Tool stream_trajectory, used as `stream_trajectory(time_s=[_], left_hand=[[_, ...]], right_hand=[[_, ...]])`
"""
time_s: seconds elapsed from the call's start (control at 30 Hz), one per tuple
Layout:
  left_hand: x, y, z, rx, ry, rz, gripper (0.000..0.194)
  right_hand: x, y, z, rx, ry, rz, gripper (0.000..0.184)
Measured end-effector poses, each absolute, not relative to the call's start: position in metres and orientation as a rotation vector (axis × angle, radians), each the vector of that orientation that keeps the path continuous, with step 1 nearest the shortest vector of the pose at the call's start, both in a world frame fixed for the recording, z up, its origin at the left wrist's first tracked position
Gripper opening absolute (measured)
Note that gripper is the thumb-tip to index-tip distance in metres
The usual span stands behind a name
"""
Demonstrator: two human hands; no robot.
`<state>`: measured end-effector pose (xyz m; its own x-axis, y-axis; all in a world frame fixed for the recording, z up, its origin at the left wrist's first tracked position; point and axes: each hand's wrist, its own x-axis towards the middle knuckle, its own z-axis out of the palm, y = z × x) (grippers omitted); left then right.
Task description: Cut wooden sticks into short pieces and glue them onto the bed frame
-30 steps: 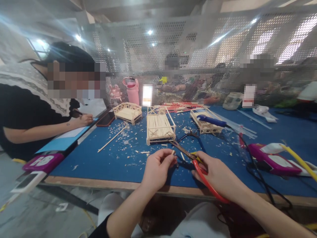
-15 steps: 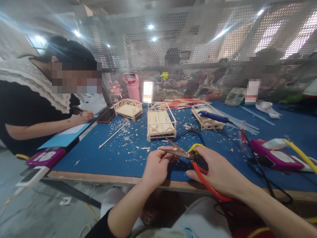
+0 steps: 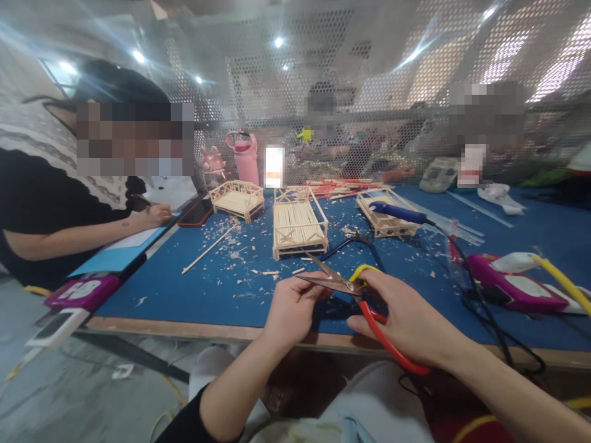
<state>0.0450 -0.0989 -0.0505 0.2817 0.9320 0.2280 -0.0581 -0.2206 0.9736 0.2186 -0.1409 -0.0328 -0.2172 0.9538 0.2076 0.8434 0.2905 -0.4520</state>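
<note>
My right hand (image 3: pixel 409 314) is wrapped round the red and yellow handles of the scissors (image 3: pixel 342 285), whose blades are spread apart. My left hand (image 3: pixel 292 307) is closed in a pinch near the table's front edge. The lower blade lies across its fingertips, with a tiny bit of pale wooden stick there, mostly hidden. Just beyond stands a small bed-like frame of thin sticks (image 3: pixel 300 227). Between it and my right hand lies a blue-handled tool, perhaps pliers (image 3: pixel 375 253).
Similar stick models stand at the left (image 3: pixel 237 203) and right (image 3: pixel 394 231). A blue glue gun (image 3: pixel 401 212) rests against the right one. Red-tipped sticks (image 3: pixel 341 186), a pink bottle (image 3: pixel 247 163) and purple power strips (image 3: pixel 517 295) lie around. At left, a person's hand (image 3: pixel 159 214) writes.
The scissors have swung left and opened, so one blade now crosses my left fingertips, where a stick's end showed before. A small stick piece now lies in front of the middle model.
</note>
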Motion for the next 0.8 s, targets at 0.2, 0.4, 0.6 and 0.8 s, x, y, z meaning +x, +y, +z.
stream_trajectory(time_s=[0.2, 0.4, 0.6, 0.8], left_hand=[[0.045, -0.099, -0.053, 1.501, 0.838, 1.184, 0.017], [0.044, -0.100, -0.053, 1.692, 0.930, 1.157, 0.019], [0.047, -0.099, -0.051, 1.343, 0.839, 1.147, 0.016], [0.047, -0.098, -0.045, 0.985, 0.773, 1.125, 0.050]], right_hand=[[0.218, -0.142, -0.033, -1.633, -2.158, 0.149, 0.028], [0.218, -0.144, -0.040, -1.815, -2.089, 0.210, 0.027], [0.213, -0.137, -0.049, -1.684, -1.742, 0.398, 0.033], [0.203, -0.130, -0.039, -1.566, -1.312, 0.606, 0.034]])
